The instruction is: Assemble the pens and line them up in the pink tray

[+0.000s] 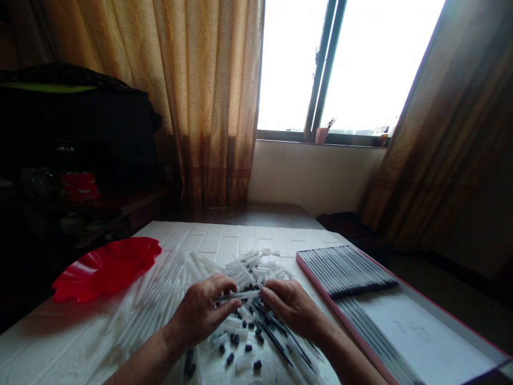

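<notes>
The thin, translucent-white plastic pen barrel (239, 294) lay crosswise between the person's two hands. Its long axis ran left to right, nearly level, just above the desk (248, 235) with its white brick-pattern covering. The left hand (202, 313) had its grip closed on the barrel's left end, thumb and forefinger pinched around it. The right hand (292, 306) met the opposite end with its fingertips drawn together on it, so neither hand was nearer than the other.

Directly beneath lay small loose black plastic caps (240, 342) and thin black ink refills (274, 331). A heap of more white plastic tubes (172, 289) spread around them. A red scalloped plastic dish (104, 267) sat well off to the left. A flat pink-rimmed tray (420, 331) lay just right of the right hand and held a neat row of pens (344, 270).
</notes>
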